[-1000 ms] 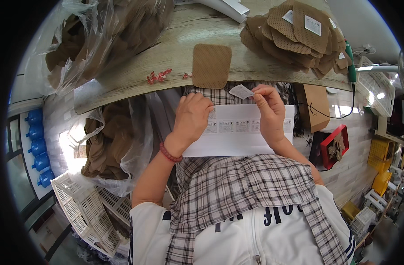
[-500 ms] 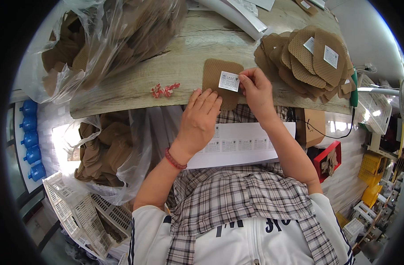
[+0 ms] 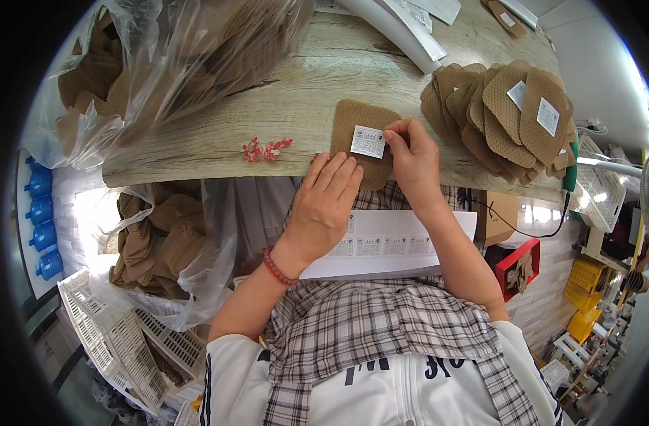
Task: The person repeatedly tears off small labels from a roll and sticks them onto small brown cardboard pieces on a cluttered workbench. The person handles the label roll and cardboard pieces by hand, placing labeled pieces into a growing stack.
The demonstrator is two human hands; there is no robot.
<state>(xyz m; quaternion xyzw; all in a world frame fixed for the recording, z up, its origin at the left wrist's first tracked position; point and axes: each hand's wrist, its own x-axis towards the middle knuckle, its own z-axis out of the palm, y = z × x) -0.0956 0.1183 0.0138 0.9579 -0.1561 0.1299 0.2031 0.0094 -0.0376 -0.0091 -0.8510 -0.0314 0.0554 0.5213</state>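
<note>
A brown textured pad (image 3: 360,113) with rounded corners lies at the table's front edge, slightly overhanging it. On it sits a small white printed label (image 3: 367,142). My right hand (image 3: 415,162) pinches the label's right edge between thumb and index finger. My left hand (image 3: 320,213) is flat, its outstretched fingertips resting by the pad's lower left edge. A white sheet of printed labels (image 3: 388,264) lies across my lap, below both hands. To the right is a heap of similar brown pads (image 3: 505,117), some with white labels on them.
Pink-and-white scraps (image 3: 266,150) lie left of the pad. A clear plastic bag (image 3: 189,64) of brown pieces fills the table's far left; another bag (image 3: 196,284) hangs below. White paper rolls (image 3: 409,35) lie at the back. A green-handled tool (image 3: 571,167) hangs at the right edge.
The label sits a little lower and farther left on the pad, still pinched by my right hand. My left hand keeps nearly the same place. The whole view has shifted slightly.
</note>
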